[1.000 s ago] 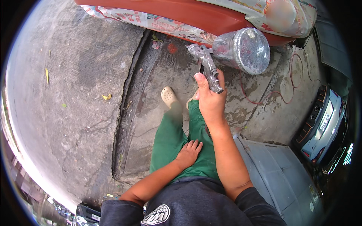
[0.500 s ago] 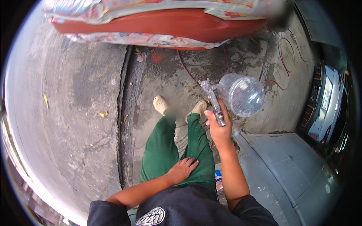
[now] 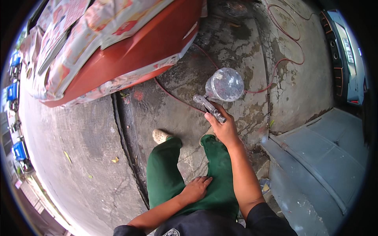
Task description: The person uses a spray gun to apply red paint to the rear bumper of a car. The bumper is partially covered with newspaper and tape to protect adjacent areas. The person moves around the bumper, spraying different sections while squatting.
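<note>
My right hand (image 3: 224, 129) grips a grey, paint-crusted spray gun (image 3: 209, 107) with a large, cloudy, paint-spattered cup (image 3: 225, 84) on its side, held out over the concrete ground. My left hand (image 3: 197, 188) lies with spread fingers on my green trousers at the thigh, holding nothing. Beyond the gun, at the upper left, is a red vehicle body (image 3: 134, 47) partly masked with printed paper (image 3: 86, 27). A thin red hose (image 3: 173, 95) runs over the ground behind the gun.
A grey metal surface (image 3: 315, 149) lies at the lower right. A light-coloured car (image 3: 343, 59) stands at the far right, with more loops of hose (image 3: 295, 61) beside it. A long groove (image 3: 124, 145) crosses the concrete. Several blue vehicles (image 3: 17, 149) show at the left edge.
The view has shifted: the red body now sits at the upper left, angled, and more hose shows. The gun in my right hand has turned slightly. My left hand stays on my thigh.
</note>
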A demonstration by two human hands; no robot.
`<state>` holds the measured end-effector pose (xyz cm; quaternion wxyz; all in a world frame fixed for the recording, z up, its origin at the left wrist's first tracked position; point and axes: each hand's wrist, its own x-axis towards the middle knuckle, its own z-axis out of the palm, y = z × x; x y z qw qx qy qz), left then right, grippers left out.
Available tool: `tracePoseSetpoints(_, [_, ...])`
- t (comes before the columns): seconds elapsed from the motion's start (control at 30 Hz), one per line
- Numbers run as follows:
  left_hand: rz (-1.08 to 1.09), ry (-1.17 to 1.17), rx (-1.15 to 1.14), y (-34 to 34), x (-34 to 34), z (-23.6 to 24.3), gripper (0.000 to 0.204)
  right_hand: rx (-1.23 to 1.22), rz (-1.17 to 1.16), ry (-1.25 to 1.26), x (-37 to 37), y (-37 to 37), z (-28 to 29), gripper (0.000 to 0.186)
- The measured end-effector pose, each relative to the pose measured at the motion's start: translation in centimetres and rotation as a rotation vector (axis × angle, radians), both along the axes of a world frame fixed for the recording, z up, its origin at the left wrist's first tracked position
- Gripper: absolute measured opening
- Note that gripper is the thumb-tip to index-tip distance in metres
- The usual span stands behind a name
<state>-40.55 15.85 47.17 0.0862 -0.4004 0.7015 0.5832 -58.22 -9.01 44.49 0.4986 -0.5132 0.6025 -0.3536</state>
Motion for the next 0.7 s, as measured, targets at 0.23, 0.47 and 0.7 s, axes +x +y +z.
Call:
tracePoseSetpoints(0.23, [-0.26, 0.248, 0.005, -13.3, -11.3, -2.1, 0.03, 0.01, -0.116, -0.111, -6.1, -2.8, -8.6, 0.038])
tracePoseSetpoints(0.47, [-0.703, 0.393, -0.022, -21.3, -15.3, -8.5, 0.019, 0.081, -0.186, -0.336, -5.8, -6.8, -16.4, 0.041])
tracePoseSetpoints(0.7, [-0.205, 1.154, 0.06, -13.5, -17.7, -25.7, 0.015, 0.02, -0.171, -0.477, -2.3, -8.2, -23.7, 0.041])
